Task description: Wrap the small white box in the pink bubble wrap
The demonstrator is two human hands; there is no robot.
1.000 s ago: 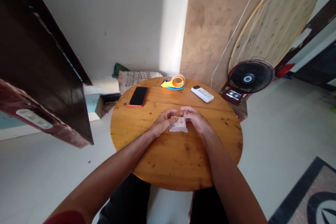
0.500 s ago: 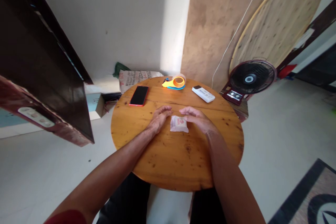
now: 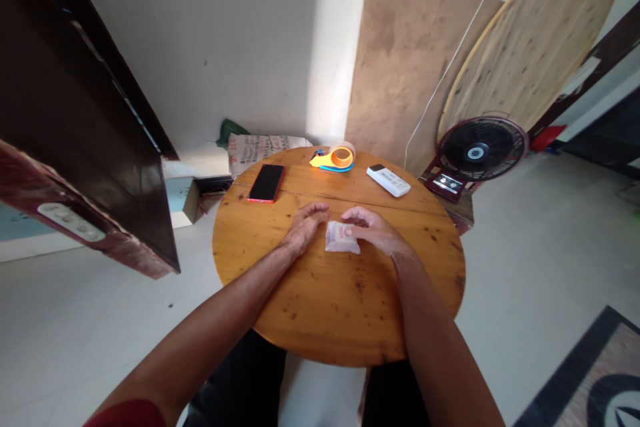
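Note:
A small pale wrapped packet with reddish print (image 3: pixel 340 240) lies near the middle of the round wooden table (image 3: pixel 320 313). To its left, my left hand (image 3: pixel 303 227) rests on its side with the fingers loosely curved and apart, holding nothing. My right hand (image 3: pixel 373 229) is at the packet's right side, its thumb over the packet's upper right part and its fingers curved behind. The thumb and fingers stay apart, and the packet lies flat on the wood.
A phone with a red edge (image 3: pixel 267 183) lies at the back left of the table. An orange and blue tape dispenser (image 3: pixel 336 159) stands at the back, and a white device (image 3: pixel 388 181) lies at the back right. Beyond the table's right edge is a fan (image 3: pixel 475 152).
My right thumb has moved a little left and down, further over the packet. My left hand looks the same. The whole view has shifted very slightly.

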